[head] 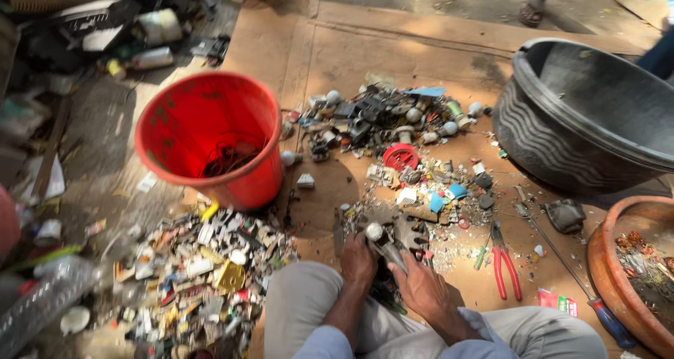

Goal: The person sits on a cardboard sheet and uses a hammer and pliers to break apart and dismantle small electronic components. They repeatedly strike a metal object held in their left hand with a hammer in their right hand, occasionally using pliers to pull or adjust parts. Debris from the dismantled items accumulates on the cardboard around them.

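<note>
Red plastic bucket (210,138), dark wires coiled at its bottom, standing on brown cardboard sheet (365,43); large black ribbed tub (562,134) at right; brown clay bowl (618,289) of scrap at lower right; red-handled pliers (504,264) and long screwdriver (569,275) lying near each other; heap of mixed electronic scrap (393,131); second heap of broken pieces (203,268) beside bucket

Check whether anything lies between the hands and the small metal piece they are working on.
Nothing visible does. The left hand and right hand already grip the small metal piece directly, low between the knees; scrap lies around it, not between.
</note>
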